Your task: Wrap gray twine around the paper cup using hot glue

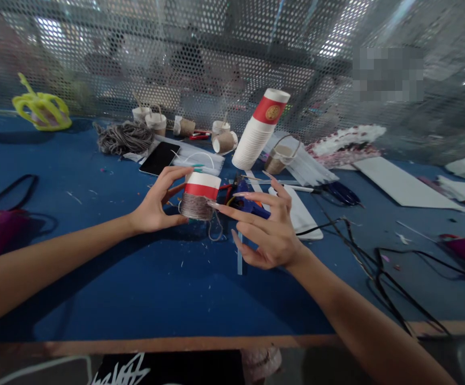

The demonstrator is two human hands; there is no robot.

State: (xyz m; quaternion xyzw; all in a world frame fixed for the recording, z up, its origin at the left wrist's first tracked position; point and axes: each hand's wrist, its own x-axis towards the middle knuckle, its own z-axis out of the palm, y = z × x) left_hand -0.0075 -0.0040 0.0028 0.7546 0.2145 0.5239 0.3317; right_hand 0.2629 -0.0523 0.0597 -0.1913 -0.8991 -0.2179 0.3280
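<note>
A red and white paper cup (201, 191) is held above the blue table between the thumb and fingers of my left hand (158, 200). Grey-brown twine (197, 207) is wound around one end of the cup, and a loose strand (216, 230) dangles beneath it. My right hand (266, 230) is on the cup's right side with its fingers spread. One fingertip touches the twine near the edge of the winding. Behind my right hand, a blue glue gun (248, 200) is partly hidden.
A tall leaning stack of paper cups (256, 133) stands behind my hands. Further left are a grey twine bundle (123, 138), a dark phone (160, 158) and several small twine-wrapped cups. Black cords (360, 251) cross the right side. A perforated metal screen (200, 59) borders the table's back.
</note>
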